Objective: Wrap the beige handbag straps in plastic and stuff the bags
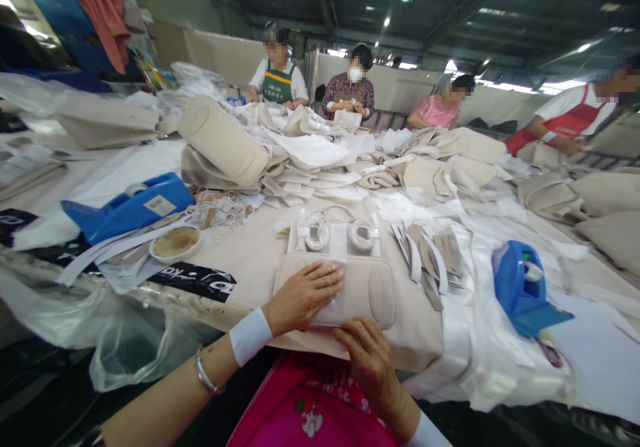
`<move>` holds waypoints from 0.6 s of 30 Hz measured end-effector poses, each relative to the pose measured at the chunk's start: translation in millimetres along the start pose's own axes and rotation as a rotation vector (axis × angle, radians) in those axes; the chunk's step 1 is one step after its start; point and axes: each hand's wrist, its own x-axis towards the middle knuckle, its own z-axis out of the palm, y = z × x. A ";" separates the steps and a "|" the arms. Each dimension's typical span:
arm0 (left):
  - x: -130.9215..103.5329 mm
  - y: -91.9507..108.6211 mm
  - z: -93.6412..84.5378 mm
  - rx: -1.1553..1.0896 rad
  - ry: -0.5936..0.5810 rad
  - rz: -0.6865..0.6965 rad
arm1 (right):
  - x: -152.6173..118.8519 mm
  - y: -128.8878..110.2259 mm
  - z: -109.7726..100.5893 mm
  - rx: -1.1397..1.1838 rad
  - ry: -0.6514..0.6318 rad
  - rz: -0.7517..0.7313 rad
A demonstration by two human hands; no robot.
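A flat beige bag (360, 290) lies at the table's front edge, with wrapped straps or handles (337, 236) under clear plastic at its top. My left hand (305, 294) rests flat on the bag's left half, fingers stretched and pointing right. At the bag's lower edge, near its oval-marked right end, is my right hand (367, 354), its fingers curled and pressed together at the rim. Whatever those fingers hold there is too small to make out.
Blue tape dispensers stand at the left (135, 204) and right (525, 287). A round dish (176, 242), grey-beige strips (427, 257) and tags lie nearby. Beige bags and white wrapping (310, 150) heap behind. Several people work across the table.
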 end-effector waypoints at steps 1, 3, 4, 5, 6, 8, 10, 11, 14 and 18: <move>0.0 0.0 -0.2 -0.003 0.001 0.002 | 1.7 -2.0 -1.1 -0.002 -0.002 -0.006; 0.1 -0.2 -0.4 -0.012 0.008 0.006 | 4.7 -7.3 -2.3 -0.020 -0.015 -0.009; 0.1 -0.2 -0.3 -0.016 0.012 0.006 | 6.1 -10.4 -2.2 -0.034 -0.026 -0.007; 0.1 -0.3 -0.2 -0.019 0.016 0.006 | 7.4 -13.7 -1.7 -0.049 -0.039 -0.003; 0.1 -0.3 0.0 -0.023 0.016 0.003 | 8.7 -17.2 -0.7 -0.061 -0.053 0.002; 0.0 -0.3 0.6 -0.029 0.012 -0.007 | 10.9 -23.7 2.5 -0.068 -0.077 0.017; -0.3 -0.3 1.2 -0.033 0.005 -0.019 | 12.5 -29.1 6.8 -0.051 -0.095 0.035; -0.5 -0.4 1.5 -0.034 0.001 -0.024 | 13.1 -31.4 9.0 -0.040 -0.098 0.040; -1.1 -0.3 2.3 -0.031 -0.007 -0.028 | 14.9 -36.3 13.8 -0.015 -0.108 0.048; -1.4 0.0 3.0 -0.030 0.001 -0.026 | 17.2 -40.0 14.3 -0.005 -0.115 0.056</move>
